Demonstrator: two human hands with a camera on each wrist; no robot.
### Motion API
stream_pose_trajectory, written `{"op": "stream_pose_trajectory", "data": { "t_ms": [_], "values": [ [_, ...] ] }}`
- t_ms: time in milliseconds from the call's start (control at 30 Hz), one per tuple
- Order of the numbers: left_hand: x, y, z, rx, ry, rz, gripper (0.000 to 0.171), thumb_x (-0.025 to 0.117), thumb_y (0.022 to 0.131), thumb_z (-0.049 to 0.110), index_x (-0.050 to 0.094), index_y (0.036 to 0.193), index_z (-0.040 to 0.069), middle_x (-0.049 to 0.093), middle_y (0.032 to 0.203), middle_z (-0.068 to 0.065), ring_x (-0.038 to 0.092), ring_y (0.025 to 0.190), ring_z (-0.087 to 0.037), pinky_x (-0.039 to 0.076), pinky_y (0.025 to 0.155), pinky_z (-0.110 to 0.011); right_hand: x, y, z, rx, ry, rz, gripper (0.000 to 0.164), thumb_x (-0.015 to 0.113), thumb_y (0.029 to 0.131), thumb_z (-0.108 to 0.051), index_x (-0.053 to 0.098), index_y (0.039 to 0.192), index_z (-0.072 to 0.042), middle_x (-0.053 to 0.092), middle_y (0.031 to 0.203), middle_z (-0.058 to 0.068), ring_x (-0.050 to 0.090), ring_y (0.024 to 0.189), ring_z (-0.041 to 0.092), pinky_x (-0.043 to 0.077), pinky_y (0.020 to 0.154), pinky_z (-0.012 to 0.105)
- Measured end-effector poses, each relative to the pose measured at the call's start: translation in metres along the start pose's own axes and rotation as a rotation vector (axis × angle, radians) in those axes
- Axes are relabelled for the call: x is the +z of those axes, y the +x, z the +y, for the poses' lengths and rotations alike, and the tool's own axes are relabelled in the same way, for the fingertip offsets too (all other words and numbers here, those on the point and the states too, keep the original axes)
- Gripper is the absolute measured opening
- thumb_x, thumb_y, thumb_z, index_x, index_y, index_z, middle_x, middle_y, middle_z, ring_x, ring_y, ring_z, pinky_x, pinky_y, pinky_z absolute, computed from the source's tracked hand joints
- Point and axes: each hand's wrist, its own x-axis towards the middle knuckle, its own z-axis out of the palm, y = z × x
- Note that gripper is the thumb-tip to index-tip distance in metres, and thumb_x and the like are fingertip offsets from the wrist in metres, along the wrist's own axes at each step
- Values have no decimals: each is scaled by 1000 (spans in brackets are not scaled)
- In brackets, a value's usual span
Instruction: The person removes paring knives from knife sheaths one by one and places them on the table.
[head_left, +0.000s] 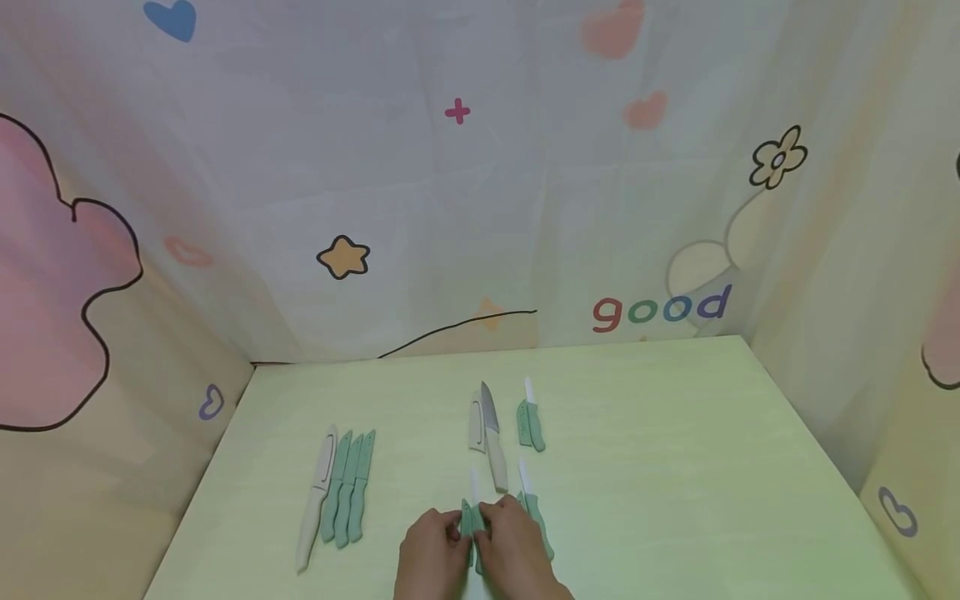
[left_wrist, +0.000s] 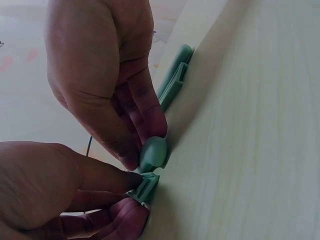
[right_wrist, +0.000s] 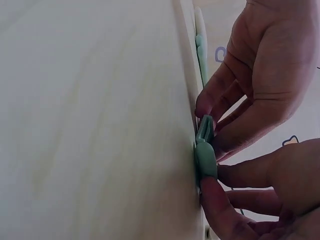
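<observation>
At the table's front my left hand (head_left: 433, 552) pinches a green blade sheath (left_wrist: 145, 187) between thumb and fingers. My right hand (head_left: 516, 542) pinches the green handle (right_wrist: 205, 159) of a small paring knife, whose white blade (head_left: 474, 483) points away from me. Sheath and handle lie side by side, close over the tabletop. Just right of my right hand is another green paring knife (head_left: 533, 508) with its white blade bare, its sheath partly hidden by the fingers. Beyond the hands, a beige knife (head_left: 492, 450) with a grey blade lies beside its beige sheath (head_left: 476, 425).
On the left, several knives lie in a row: a long beige one (head_left: 309, 529) in its sheath and three green sheathed ones (head_left: 347, 492). Farther back, an unsheathed green knife (head_left: 535, 425) lies against a green sheath (head_left: 522, 423). Printed curtains (head_left: 420, 208) surround the pale table (head_left: 675, 467).
</observation>
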Motion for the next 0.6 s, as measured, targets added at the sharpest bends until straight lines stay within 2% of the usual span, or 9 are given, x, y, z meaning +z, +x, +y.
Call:
{"op": "stream_pose_trajectory", "data": {
  "t_ms": [200, 400, 600],
  "values": [
    [-2, 2, 2, 25, 32, -8, 23, 75, 76, 8, 76, 99, 9, 47, 68, 3, 41, 62, -12, 37, 52, -26, 0, 3, 1, -50, -44, 27, 31, 73, 80, -8, 69, 108, 5, 56, 86, 5, 51, 73, 18, 51, 62, 35],
    [-1, 1, -1, 14, 5, 10, 30, 78, 76, 11, 74, 104, 3, 49, 70, 3, 42, 63, -12, 39, 55, -26, 0, 3, 1, -44, -57, 12, 36, 74, 79, -13, 68, 110, 6, 58, 92, 10, 56, 79, 24, 54, 70, 44],
    [-4, -6, -9, 56, -25, 92, 29, 80, 73, 15, 74, 100, 4, 52, 69, 6, 46, 60, -7, 44, 54, -27, 0, 0, -1, -25, -21, 30, 42, 74, 79, -19, 67, 113, 4, 58, 96, 7, 57, 83, 22, 55, 74, 43]
  ]
}}
